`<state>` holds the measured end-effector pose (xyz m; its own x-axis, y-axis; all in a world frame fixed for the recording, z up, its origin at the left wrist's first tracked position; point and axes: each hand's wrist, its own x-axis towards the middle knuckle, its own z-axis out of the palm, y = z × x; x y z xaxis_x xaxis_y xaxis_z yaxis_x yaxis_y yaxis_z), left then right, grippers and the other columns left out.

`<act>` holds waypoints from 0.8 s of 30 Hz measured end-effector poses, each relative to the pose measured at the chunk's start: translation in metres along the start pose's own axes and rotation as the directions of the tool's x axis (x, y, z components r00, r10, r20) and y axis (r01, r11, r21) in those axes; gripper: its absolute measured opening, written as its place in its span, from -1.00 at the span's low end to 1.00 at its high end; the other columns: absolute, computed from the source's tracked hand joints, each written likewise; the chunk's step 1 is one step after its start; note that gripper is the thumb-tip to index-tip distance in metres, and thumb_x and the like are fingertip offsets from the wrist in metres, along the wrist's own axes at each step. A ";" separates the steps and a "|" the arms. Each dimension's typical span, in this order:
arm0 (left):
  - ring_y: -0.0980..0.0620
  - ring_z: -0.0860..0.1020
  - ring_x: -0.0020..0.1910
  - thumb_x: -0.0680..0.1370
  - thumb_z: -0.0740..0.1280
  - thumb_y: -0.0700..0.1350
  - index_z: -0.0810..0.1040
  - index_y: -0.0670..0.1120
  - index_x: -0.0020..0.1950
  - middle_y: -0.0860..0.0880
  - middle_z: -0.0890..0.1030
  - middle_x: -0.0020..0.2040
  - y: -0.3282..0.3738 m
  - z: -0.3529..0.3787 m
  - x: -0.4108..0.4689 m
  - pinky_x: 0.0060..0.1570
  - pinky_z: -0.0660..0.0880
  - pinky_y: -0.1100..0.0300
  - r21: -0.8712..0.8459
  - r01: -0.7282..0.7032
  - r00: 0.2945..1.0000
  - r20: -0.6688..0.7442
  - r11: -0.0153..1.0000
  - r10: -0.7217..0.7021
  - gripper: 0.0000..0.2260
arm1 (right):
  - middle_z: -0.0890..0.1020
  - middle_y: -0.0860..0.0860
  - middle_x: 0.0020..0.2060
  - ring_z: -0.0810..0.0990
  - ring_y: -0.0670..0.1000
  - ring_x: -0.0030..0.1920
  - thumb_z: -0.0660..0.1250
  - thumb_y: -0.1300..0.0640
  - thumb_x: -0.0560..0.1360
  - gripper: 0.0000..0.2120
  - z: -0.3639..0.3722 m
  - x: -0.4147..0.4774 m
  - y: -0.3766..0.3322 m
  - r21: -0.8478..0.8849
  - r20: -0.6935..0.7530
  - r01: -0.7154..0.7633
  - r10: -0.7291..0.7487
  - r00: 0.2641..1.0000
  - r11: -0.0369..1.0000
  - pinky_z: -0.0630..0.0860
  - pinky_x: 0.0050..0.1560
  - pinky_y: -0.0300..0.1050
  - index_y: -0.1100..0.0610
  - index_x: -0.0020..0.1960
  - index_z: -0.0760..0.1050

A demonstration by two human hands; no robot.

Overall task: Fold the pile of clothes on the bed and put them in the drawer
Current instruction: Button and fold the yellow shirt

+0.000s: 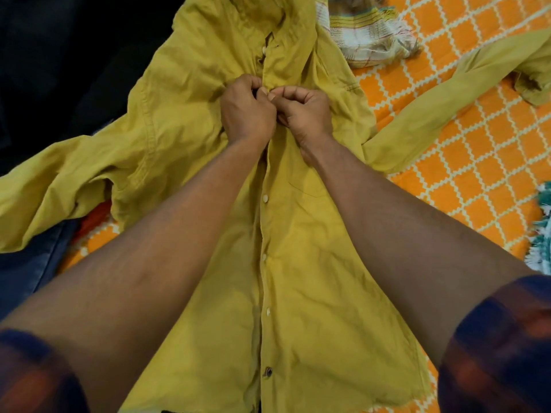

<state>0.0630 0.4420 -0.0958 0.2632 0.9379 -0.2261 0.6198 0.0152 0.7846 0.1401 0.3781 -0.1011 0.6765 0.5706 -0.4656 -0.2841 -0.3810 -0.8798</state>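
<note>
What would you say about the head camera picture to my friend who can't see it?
The left hand and right hand pinch the front of a yellow shirt near its chest, seemingly working a button. The shirt lies spread on an orange patterned bedspread, with a striped cloth beyond its collar.

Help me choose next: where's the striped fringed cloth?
Head view: the striped fringed cloth lies at top, on the orange bedspread, right of the yellow shirt's collar.

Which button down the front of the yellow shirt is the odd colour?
The lowest button, nearest the hem of the yellow shirt. It is dark brown, while the other buttons above it are white.
</note>
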 end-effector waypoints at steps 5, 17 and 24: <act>0.05 0.61 0.03 0.58 0.29 -0.14 0.62 -0.10 0.11 0.02 0.66 0.01 0.002 0.003 -0.001 0.05 0.50 0.20 -0.018 0.029 0.999 -0.027 0.999 -0.030 -0.84 | 0.72 0.09 -0.28 0.66 -0.10 -0.29 0.50 0.29 0.49 -0.94 -0.001 0.001 0.003 0.020 0.000 0.009 -0.009 1.000 1.000 0.58 -0.22 -0.22 0.30 -0.07 0.69; 0.27 0.47 -0.44 0.54 0.35 -0.36 0.51 -0.06 -0.12 0.02 0.53 -0.29 0.005 -0.014 0.018 -0.30 0.45 0.36 -0.346 0.231 0.930 0.353 0.909 -0.102 -0.81 | 0.64 0.06 -0.38 0.56 -0.09 -0.42 0.44 0.32 0.53 -0.95 -0.007 0.008 -0.005 0.084 0.002 -0.121 0.122 0.993 0.989 0.60 -0.31 -0.22 0.23 -0.09 0.67; 0.30 0.48 -0.51 0.52 0.41 -0.34 0.51 -0.11 -0.02 -0.02 0.58 -0.24 0.007 -0.023 0.018 -0.42 0.40 0.41 -0.375 0.267 0.919 0.376 0.888 -0.117 -0.83 | 0.64 0.07 -0.36 0.56 -0.08 -0.38 0.46 0.30 0.52 -0.95 -0.004 0.008 -0.002 0.078 -0.044 -0.072 0.076 0.996 0.994 0.60 -0.29 -0.21 0.22 -0.03 0.68</act>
<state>0.0553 0.4672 -0.0811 0.4475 0.7296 -0.5170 0.3433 0.3937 0.8527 0.1489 0.3802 -0.1021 0.6822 0.5075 -0.5265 -0.3848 -0.3631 -0.8486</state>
